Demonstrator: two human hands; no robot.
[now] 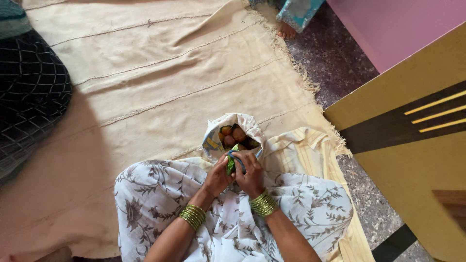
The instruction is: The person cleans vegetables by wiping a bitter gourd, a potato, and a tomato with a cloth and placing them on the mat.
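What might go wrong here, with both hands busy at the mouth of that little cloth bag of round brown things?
1. The bag stands open on the mat; a tug might tip it and let the round brown pieces roll out.
2. The left hand and right hand pinch one small green item together, so it may slip or tear.
3. Someone's bare foot is nearby; spilled pieces could get stepped on.

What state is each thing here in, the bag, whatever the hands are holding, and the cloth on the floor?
Cloth bag: mouth open, round brownish things showing inside.
Green item: pinched between both hands at the bag's mouth.
Left hand: closed on the green item.
Right hand: closed on the green item.
Cream mat: spread flat on the floor, slightly creased.
Striped yellow cloth: lying under the bag, rumpled.
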